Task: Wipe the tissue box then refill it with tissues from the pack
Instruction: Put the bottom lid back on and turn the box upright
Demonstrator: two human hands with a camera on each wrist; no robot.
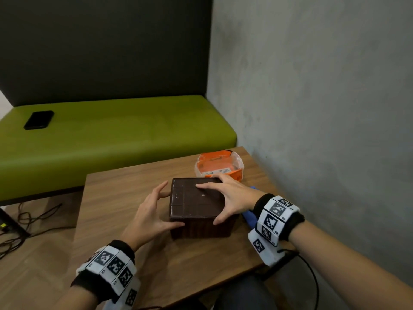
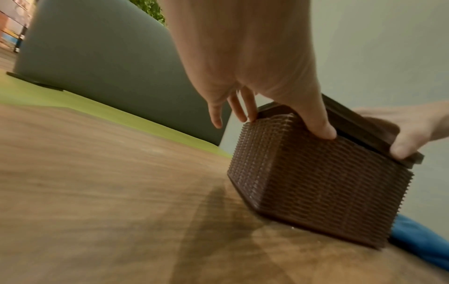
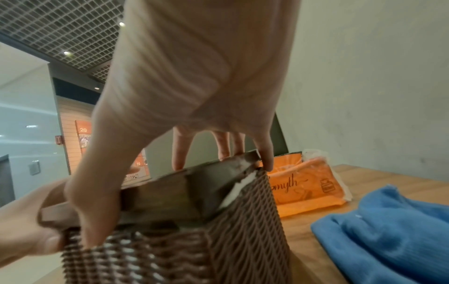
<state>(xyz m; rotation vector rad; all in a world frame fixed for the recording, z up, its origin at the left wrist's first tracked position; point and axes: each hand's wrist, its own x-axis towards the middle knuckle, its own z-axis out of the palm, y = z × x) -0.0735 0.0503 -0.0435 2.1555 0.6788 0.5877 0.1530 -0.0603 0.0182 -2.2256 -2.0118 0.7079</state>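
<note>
Your wrists each carry a black band [image 1: 297, 220] wrapped in white blocks printed with black square tags [image 1: 116, 267]. Right unit [image 1: 271, 222] trails a black cable [image 1: 312, 278]. Forearms bare, no sleeves.

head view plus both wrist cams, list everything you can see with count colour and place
tissue box: 1, dark brown woven, table centre, lid on top
tissue pack: 1, orange, behind the box
cloth: 1, blue, right of the box
table: 1, wood brown
bench: 1, green seat, dark back, beyond the table
phone: 1, black, on the bench's left end
cables: several, black, on the floor, left
left hand: grips box's left side
right hand: grips the lid
</note>
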